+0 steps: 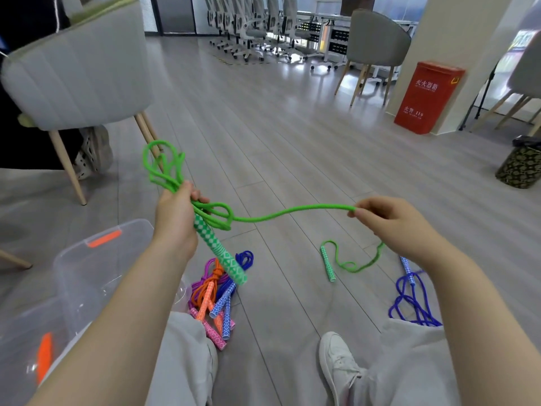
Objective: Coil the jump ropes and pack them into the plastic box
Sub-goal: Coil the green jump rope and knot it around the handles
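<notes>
One green rope [292, 213] is up in the air, strung between two hands. The left hand [174, 218] grips several gathered loops of it together with one green handle [220, 249], which slants down toward 5 o'clock. The right hand [389, 221] pinches the rope between thumb and fingertips; from there it drops to the floor, ending at the second green handle [328, 263], which lies at about 4 o'clock from the first.

On the floor between the knees sits one pile of bundled ropes [216, 294]: orange, purple, pink and blue, with about six handles showing, though the exact count is hard to tell. One loose blue rope [412, 303] lies at 3 o'clock from the pile, by the right leg.

One clear plastic box [87, 273] with two orange latches stands at 9 o'clock from the pile, partly hidden by the left forearm. Farther off, at 1 o'clock, is a red box [427, 96]; a grey chair [79, 71] stands at 11 o'clock.
</notes>
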The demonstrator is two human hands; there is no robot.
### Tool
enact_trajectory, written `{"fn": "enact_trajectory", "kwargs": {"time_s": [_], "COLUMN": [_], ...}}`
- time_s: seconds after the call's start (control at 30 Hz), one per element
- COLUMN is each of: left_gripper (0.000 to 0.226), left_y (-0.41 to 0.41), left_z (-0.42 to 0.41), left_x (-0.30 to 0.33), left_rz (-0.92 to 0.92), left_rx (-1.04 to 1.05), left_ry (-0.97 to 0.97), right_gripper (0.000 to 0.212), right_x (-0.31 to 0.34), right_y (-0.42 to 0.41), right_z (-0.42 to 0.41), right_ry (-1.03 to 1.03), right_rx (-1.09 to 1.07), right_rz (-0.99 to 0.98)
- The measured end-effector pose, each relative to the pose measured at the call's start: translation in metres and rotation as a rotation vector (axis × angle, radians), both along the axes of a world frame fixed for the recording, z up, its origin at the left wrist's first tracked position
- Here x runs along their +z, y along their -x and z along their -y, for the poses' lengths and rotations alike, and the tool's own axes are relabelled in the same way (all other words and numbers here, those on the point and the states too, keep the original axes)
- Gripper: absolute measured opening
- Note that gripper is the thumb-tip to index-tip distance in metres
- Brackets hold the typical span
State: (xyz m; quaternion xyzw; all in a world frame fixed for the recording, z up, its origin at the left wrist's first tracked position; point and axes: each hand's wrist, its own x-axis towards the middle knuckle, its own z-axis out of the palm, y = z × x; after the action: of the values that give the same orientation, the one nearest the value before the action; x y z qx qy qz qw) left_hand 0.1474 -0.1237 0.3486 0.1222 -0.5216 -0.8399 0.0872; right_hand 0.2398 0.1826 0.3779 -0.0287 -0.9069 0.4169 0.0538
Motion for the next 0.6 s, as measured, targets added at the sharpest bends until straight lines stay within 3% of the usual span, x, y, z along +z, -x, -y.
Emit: {"fn": "enact_trajectory", "kwargs": {"time_s": [0.3,0.43,0.6], "left_gripper": [0.018,0.018,0.022], "left_y": [-0.037,-0.048,-0.047], "left_z": [-0.039,-0.052,-0.054], "left_x": [-0.001,-0.004,-0.009], "left_rz": [-0.097,-0.118,-0.093], "left_rx": [-0.512,-0.672,-0.844], "left_ry": [0.641,0.540,0.338], "right_gripper": [0.015,0.019,0.016], "right_x": [-0.001,-0.007,-0.017], "right_y": [-0.005,-0.003,0.006], "right_z": [0.071,0.084,0.083], "right_ry": [0.239,0.257,0.284], "right_rx": [0.261,0.338,0.210], "right_rz": [-0.065,-0.093,-0.122]}}
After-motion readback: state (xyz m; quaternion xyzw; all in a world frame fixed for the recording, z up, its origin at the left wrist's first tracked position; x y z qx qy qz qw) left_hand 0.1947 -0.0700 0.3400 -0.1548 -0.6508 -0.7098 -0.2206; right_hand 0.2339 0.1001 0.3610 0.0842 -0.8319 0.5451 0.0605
